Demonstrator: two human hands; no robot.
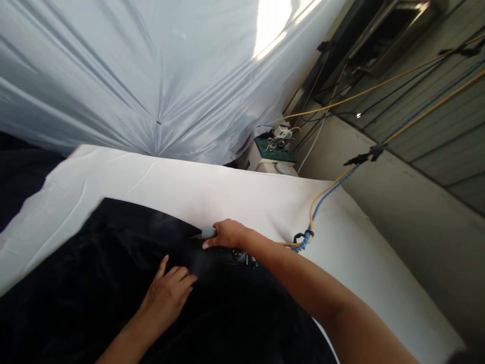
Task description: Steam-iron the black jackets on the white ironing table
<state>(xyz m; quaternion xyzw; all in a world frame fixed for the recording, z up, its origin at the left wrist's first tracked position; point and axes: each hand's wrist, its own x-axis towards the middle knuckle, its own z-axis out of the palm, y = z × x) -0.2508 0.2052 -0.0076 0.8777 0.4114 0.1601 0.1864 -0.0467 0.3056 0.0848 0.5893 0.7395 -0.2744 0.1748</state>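
Note:
Black fabric [125, 263] is spread over a white padded surface [235, 194]. My left hand [170, 288] rests on the fabric with its fingers apart and holds nothing. Up and to the right of it, my right hand [229, 234] is closed round a grey pointed tool [207, 233], whose tip points left at the fabric near its upper edge. Just below my right wrist lies a dark device with a round metal part [238, 255], partly hidden by my forearm.
Yellow and blue cords [318, 202] run from the upper right down to the surface beside my right forearm. Silver-grey sheeting [159, 76] hangs behind. A small machine on a green top [278, 146] stands beyond the far edge. A wall [382, 202] borders the right side.

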